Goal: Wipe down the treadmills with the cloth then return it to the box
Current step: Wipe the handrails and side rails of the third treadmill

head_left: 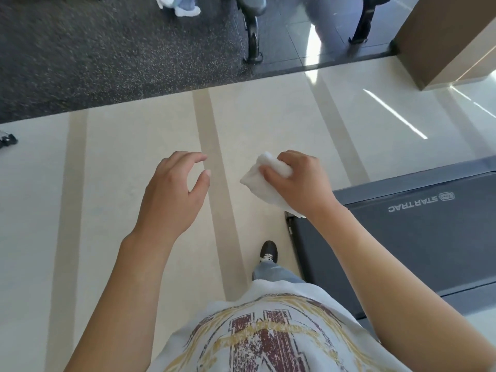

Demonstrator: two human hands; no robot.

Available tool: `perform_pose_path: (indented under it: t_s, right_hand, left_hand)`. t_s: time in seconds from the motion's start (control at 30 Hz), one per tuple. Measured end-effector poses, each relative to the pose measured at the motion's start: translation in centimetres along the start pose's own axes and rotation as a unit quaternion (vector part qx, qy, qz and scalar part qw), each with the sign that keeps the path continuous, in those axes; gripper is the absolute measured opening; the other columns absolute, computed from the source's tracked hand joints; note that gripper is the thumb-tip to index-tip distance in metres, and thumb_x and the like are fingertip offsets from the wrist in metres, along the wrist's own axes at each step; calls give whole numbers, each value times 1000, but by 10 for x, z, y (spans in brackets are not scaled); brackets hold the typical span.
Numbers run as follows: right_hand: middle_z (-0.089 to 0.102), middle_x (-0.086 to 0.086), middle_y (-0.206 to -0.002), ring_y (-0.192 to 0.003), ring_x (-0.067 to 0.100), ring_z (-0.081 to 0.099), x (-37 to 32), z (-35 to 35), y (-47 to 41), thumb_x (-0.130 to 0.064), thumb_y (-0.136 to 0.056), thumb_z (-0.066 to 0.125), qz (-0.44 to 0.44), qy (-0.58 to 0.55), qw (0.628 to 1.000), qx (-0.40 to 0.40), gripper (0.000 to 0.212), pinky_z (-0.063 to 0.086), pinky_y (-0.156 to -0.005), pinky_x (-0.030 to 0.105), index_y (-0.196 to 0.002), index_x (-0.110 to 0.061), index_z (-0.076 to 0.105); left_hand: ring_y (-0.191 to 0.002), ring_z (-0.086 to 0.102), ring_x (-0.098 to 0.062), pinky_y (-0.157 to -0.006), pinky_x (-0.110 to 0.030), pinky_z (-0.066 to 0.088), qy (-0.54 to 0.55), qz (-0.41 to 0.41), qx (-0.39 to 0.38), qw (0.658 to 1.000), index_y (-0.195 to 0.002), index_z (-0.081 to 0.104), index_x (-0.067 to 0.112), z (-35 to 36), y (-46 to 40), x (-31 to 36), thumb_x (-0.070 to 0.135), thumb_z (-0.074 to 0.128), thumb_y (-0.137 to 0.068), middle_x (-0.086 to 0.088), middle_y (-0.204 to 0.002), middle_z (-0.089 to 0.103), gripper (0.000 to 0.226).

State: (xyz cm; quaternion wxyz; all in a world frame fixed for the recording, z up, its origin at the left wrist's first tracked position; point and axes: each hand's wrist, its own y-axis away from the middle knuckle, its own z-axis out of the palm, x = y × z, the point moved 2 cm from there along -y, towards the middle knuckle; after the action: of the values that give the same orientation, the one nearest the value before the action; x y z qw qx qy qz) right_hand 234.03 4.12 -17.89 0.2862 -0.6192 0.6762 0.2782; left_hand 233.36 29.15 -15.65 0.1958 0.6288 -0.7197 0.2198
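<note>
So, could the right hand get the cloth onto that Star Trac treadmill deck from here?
Probably yes. The right hand grips the white cloth above the floor just beyond the treadmill deck, and nothing lies between them, though it would need to lower first.

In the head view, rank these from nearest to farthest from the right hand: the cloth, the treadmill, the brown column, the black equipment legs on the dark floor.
1. Cloth: in the right hand's grip.
2. Treadmill: below, right.
3 and 4. Black equipment legs, top centre, and brown column, top right: too close to call.
</note>
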Motion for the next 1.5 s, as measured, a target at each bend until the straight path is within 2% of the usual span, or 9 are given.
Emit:
perform_pose_path:
  t_s: [0.2, 0.4, 0.53, 0.73, 0.87, 1.03, 1.17, 1.37, 1.5]
  right_hand:
    - [53, 12, -69, -61, 18, 44, 25, -48, -78, -38, -92, 63, 7, -16, 1000, 20, 44, 35, -57, 34, -67, -7, 45]
    - [52, 10, -69, -62, 20, 46, 63, -89, -126, -39, -94, 64, 35, -19, 997, 61, 45, 37, -58, 36, -69, -5, 47]
    - [55, 12, -71, -62, 16, 44, 84, -108, -153, -41, -94, 64, 57, -21, 994, 90, 46, 35, -57, 34, -70, -5, 47]
    - [51, 4, -66, -61, 16, 46, 115, -133, -188, -43, -95, 64, 114, -18, 984, 135, 43, 37, -57, 34, -68, -11, 51]
    - [44, -3, -62, -59, 17, 42, 131, -144, -216, -44, -95, 67, 149, -11, 974, 169, 44, 32, -56, 32, -65, -18, 49]
    - [58, 5, -69, -65, 23, 55, 133, -148, -269, -49, -95, 65, 190, -3, 960, 205, 43, 42, -58, 38, -73, -12, 59]
    - [60, 11, -73, -69, 28, 57, 120, -154, -321, -50, -94, 65, 210, 1, 948, 238, 47, 49, -64, 47, -78, -5, 61]
    - [58, 9, -72, -62, 18, 48, 107, -155, -384, -46, -95, 67, 241, -8, 932, 270, 44, 39, -59, 36, -76, -6, 61]
    - [59, 6, -71, -65, 23, 53, 106, -149, -407, -45, -95, 67, 268, -1, 920, 285, 41, 40, -59, 36, -76, -9, 61]
  left_hand:
    - [-125, 56, -19, -97, -33, 43, -10, 26, -1, 1000, -134, 65, 22, 23, -90, 44, 30, 56, -105, 10, -132, 62, 31]
    - [-123, 57, -22, -101, -42, 48, -10, 78, -18, 997, -133, 65, 21, 53, -160, 89, 28, 57, -105, 7, -129, 64, 30]
    - [-124, 56, -21, -102, -39, 47, -15, 117, -37, 992, -133, 65, 20, 71, -208, 113, 28, 56, -105, 5, -130, 64, 31]
    - [-123, 56, -21, -102, -32, 42, -12, 172, -77, 982, -134, 65, 19, 106, -280, 140, 26, 57, -104, 4, -130, 64, 31]
    - [-123, 57, -20, -103, -35, 46, 6, 205, -117, 972, -135, 65, 20, 129, -333, 150, 29, 57, -104, 6, -131, 63, 33]
    - [-125, 55, -18, -101, -31, 43, 12, 245, -145, 959, -137, 63, 21, 139, -418, 160, 30, 55, -105, 7, -133, 62, 34]
    - [-126, 55, -18, -102, -31, 41, 15, 276, -162, 947, -137, 63, 21, 137, -486, 169, 31, 55, -105, 6, -133, 61, 34]
    - [-124, 57, -20, -106, -38, 45, 27, 316, -184, 930, -137, 63, 19, 137, -570, 169, 30, 56, -105, 4, -132, 63, 34]
    - [-123, 57, -21, -105, -37, 44, 34, 331, -204, 921, -136, 63, 19, 145, -606, 167, 30, 56, -106, 4, -131, 62, 33]
